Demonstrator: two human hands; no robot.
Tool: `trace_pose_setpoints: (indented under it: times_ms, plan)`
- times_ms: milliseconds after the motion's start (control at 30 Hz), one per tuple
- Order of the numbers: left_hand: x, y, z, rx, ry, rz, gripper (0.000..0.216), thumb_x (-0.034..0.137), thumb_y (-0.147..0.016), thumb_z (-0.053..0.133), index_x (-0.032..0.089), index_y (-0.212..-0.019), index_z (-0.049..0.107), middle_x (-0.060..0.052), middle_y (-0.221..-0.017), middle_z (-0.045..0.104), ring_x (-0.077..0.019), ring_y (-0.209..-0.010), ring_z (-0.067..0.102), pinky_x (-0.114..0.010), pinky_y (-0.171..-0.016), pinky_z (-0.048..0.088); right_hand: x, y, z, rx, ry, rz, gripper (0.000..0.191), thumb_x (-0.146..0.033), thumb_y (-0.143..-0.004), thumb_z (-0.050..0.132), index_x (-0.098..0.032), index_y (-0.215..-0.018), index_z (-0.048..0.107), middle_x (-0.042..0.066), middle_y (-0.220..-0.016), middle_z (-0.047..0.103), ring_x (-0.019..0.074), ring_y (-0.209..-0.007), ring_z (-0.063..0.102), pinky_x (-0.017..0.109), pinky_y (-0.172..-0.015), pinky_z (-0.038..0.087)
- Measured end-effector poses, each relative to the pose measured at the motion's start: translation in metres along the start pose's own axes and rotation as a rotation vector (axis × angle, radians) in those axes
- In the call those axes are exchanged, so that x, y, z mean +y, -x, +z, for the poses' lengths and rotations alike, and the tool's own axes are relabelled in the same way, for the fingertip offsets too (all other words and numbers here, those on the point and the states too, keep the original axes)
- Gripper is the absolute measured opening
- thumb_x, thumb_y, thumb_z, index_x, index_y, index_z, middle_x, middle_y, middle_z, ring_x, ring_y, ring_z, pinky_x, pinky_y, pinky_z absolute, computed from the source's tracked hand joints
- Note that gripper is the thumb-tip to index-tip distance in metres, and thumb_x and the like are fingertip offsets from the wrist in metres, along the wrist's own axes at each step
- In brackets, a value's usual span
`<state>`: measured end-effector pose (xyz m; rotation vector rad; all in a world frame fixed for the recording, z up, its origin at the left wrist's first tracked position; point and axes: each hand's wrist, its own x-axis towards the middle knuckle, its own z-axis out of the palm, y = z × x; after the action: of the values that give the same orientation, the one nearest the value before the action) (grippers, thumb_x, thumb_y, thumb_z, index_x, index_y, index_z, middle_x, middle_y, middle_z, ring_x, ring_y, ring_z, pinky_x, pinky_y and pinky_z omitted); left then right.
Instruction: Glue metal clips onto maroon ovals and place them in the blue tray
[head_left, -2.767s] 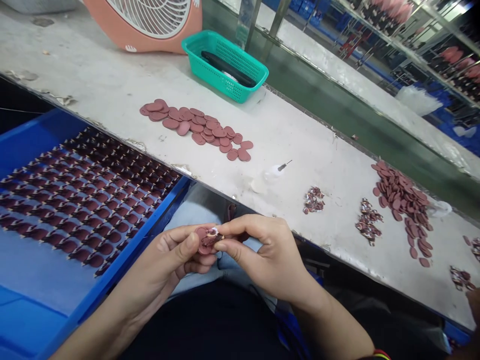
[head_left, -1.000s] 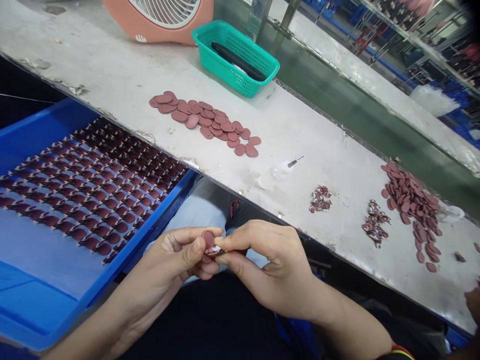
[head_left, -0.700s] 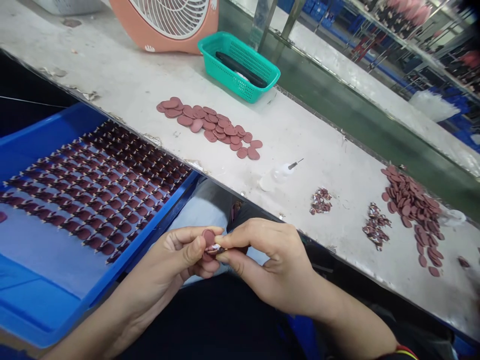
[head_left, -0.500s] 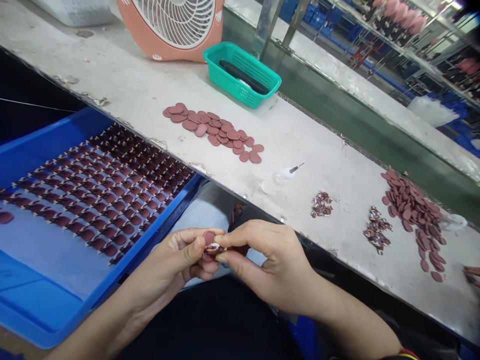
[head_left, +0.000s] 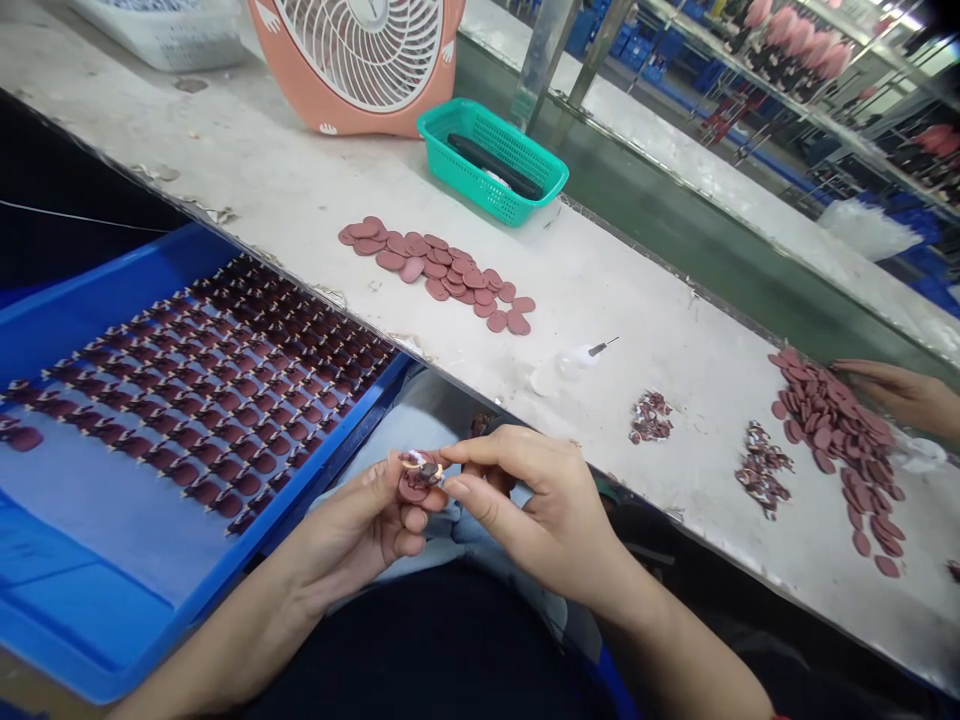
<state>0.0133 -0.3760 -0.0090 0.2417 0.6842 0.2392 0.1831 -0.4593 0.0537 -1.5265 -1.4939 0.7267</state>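
Note:
In front of my lap, my left hand (head_left: 351, 532) pinches a maroon oval disc (head_left: 410, 490) between thumb and fingers. On the disc lies a small painted figure piece (head_left: 429, 472), brown, white and dark; its exact shape is too small to make out. My right hand (head_left: 534, 508) has thumb and forefinger at the right side of that piece, closed about its edge. To the left, a blue tray (head_left: 97, 655) carries rows of similar discs with small pieces on them.
On the white table lie maroon discs (head_left: 439, 268), a white bottle with a needle tip (head_left: 574, 362), small painted pieces (head_left: 651, 417), more pieces (head_left: 763, 470) and a larger disc pile (head_left: 832, 410). Another person's hand (head_left: 900, 390) touches that pile. Behind stand a green basket (head_left: 491, 205) and a fan (head_left: 300, 80).
The disc and figure piece have turned in my fingers, showing more of the figure. My right fingertips have shifted slightly. Another person's hand has come to the right-hand disc pile.

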Motion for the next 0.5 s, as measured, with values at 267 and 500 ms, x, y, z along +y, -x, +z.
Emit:
trace_pose_setpoints:
  times_ms: [267, 500]
  plan:
    - [-0.0010, -0.0037, -0.0037, -0.026, -0.004, 0.038, 0.034, 0.040, -0.055, 0.095, 0.015, -0.072, 0.078, 0.000, -0.063, 0.070, -0.0067, -0.049, 0.062, -0.016, -0.045, 0.059, -0.0010, -0.0030, 0.0021, -0.040, -0.031, 0.074, 0.021, -0.029, -0.091, 0.070, -0.020, -0.109, 0.076, -0.001, -0.074, 0.064, 0.0075, -0.058, 0.054, 0.022, -0.058, 0.046]
    - [0.0022, -0.0080, -0.0027, -0.086, -0.070, 0.047, 0.042, 0.052, -0.060, 0.090, 0.015, -0.076, 0.080, -0.004, -0.068, 0.071, -0.0073, -0.050, 0.061, -0.015, -0.040, 0.055, 0.0049, -0.0039, 0.0090, 0.004, -0.074, 0.037, 0.019, -0.021, -0.090, 0.070, -0.020, -0.108, 0.076, -0.002, -0.071, 0.064, 0.0069, -0.058, 0.054, 0.019, -0.056, 0.045]
